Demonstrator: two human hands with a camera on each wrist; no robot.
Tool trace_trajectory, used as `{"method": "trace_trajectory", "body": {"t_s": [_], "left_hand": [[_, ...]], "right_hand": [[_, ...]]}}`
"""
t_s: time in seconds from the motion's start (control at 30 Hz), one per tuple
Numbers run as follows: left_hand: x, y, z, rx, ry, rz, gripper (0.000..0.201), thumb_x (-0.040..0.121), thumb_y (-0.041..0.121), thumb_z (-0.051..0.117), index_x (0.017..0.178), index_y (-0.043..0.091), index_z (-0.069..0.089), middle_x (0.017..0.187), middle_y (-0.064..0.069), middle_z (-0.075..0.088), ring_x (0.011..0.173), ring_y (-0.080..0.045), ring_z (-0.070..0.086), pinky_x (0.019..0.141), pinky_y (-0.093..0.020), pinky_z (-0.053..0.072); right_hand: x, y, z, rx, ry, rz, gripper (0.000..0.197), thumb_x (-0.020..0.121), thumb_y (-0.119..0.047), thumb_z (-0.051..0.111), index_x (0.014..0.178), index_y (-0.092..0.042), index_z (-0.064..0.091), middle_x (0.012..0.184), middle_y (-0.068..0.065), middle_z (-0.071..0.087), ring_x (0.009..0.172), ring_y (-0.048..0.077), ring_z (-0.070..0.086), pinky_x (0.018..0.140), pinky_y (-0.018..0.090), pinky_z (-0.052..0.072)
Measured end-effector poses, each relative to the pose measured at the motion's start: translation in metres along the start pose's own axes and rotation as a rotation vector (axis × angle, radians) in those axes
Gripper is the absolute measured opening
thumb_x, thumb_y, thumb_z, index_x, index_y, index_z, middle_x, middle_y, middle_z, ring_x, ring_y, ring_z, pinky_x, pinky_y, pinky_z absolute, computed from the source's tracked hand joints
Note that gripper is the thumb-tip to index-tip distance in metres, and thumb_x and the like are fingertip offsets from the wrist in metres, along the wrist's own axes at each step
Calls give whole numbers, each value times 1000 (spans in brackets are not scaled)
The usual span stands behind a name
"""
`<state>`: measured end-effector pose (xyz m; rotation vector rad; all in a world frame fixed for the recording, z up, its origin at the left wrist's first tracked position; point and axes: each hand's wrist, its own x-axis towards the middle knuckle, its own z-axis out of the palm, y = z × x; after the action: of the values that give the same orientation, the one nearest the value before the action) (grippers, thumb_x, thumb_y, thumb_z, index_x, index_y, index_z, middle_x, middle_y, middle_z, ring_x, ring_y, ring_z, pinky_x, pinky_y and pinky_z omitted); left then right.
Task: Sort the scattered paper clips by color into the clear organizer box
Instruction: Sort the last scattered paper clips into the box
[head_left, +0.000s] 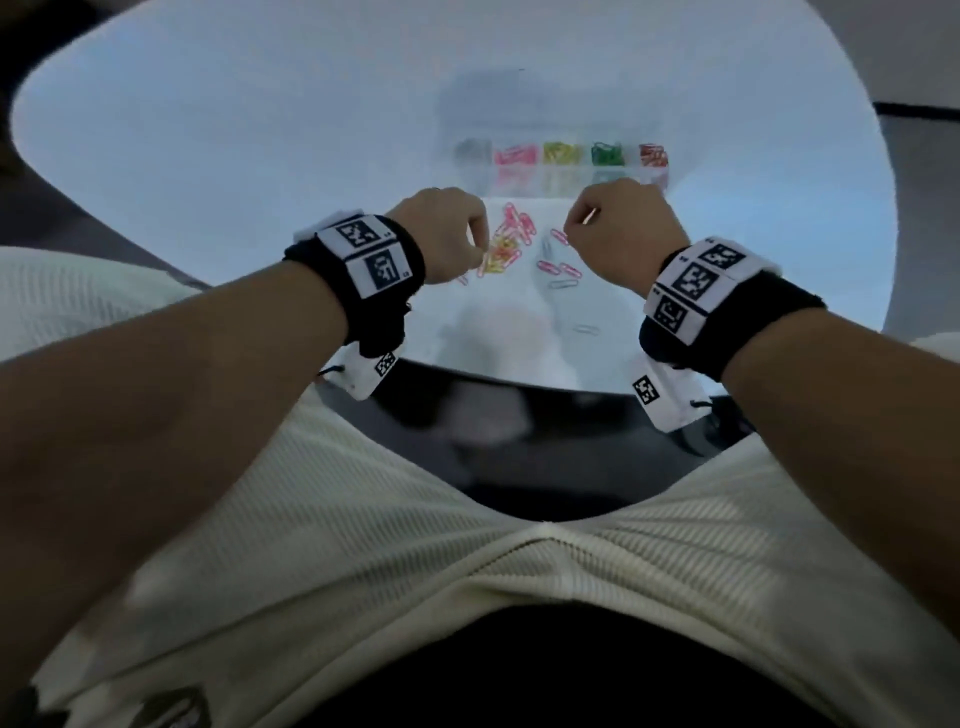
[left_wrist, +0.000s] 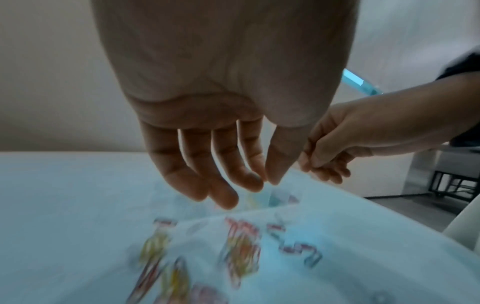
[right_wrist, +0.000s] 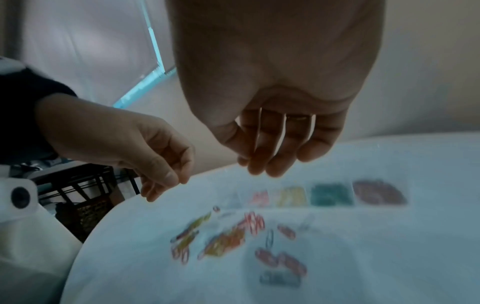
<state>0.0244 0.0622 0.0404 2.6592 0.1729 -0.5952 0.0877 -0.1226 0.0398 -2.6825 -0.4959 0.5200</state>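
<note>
Scattered pink, yellow and silver paper clips (head_left: 506, 244) lie on a white sheet (head_left: 498, 317). Beyond it stands the clear organizer box (head_left: 561, 179), with silver, pink, yellow, green and red clips in separate compartments. My left hand (head_left: 475, 244) hovers over the left side of the pile. Its fingers (left_wrist: 223, 193) hang loosely curled and I see nothing in them. My right hand (head_left: 571, 226) hovers above the right side of the pile. Its thumb is pressed to its fingertips (right_wrist: 255, 164), pinching what looks like a thin pale clip (head_left: 589, 215). The wrist views are blurred.
The sheet and box sit on a round white table (head_left: 208, 156). A lone silver clip (head_left: 587, 329) lies near the table's front edge. A dark wire rack (right_wrist: 85, 189) stands on the floor to the left of the table.
</note>
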Motion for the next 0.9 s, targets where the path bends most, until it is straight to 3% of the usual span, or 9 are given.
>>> {"method": "trace_trajectory", "body": {"t_s": [0.1, 0.3, 0.47, 0.63, 0.73, 0.8, 0.9], "left_hand": [[8, 2, 23, -1, -34, 66, 17, 85, 17, 60, 101, 19, 65, 102, 1, 62, 100, -22, 56, 78, -26, 37], [37, 33, 37, 86, 4, 235, 27, 90, 13, 54, 115, 19, 64, 121, -2, 62, 116, -24, 52, 89, -31, 40], [54, 47, 43, 226, -72, 219, 38, 94, 4, 49, 129, 16, 58, 133, -9, 55, 122, -28, 51, 94, -33, 41], [55, 48, 57, 327, -120, 265, 29, 94, 5, 49, 119, 6, 64, 116, -15, 62, 107, -34, 59, 77, -33, 41], [52, 50, 60, 328, -115, 242, 24, 93, 4, 48, 111, 2, 64, 111, -18, 62, 103, -35, 60, 72, -33, 38], [48, 51, 61, 327, -97, 246, 21, 91, 3, 47, 104, 1, 63, 107, -18, 62, 100, -36, 60, 70, -35, 39], [44, 46, 61, 209, -74, 213, 19, 86, 12, 54, 100, 3, 64, 104, -16, 65, 96, -34, 61, 73, -35, 45]], "right_hand": [[3, 11, 18, -28, -38, 38, 19, 87, -15, 59, 98, -16, 74, 107, 3, 71, 102, 24, 63, 88, 36, 53], [11, 19, 34, -106, -90, 71, 24, 86, -29, 71, 105, -16, 74, 108, 6, 70, 103, 27, 62, 86, 35, 51], [19, 24, 39, -157, -122, 163, 14, 86, -31, 71, 96, -23, 75, 100, 8, 71, 88, 27, 65, 67, 27, 45], [17, 27, 38, -88, -159, 200, 20, 80, -35, 74, 86, -16, 74, 86, 7, 70, 78, 25, 65, 62, 28, 47], [15, 32, 40, 53, -63, 192, 14, 79, -24, 70, 85, -11, 72, 84, 4, 70, 82, 21, 65, 71, 31, 54], [15, 36, 40, 192, 16, 192, 11, 81, -17, 66, 92, -15, 70, 81, 0, 68, 83, 17, 63, 77, 29, 53], [18, 42, 37, 364, 14, 195, 22, 87, -13, 56, 103, -22, 69, 79, -2, 68, 79, 15, 64, 78, 29, 52]]}}
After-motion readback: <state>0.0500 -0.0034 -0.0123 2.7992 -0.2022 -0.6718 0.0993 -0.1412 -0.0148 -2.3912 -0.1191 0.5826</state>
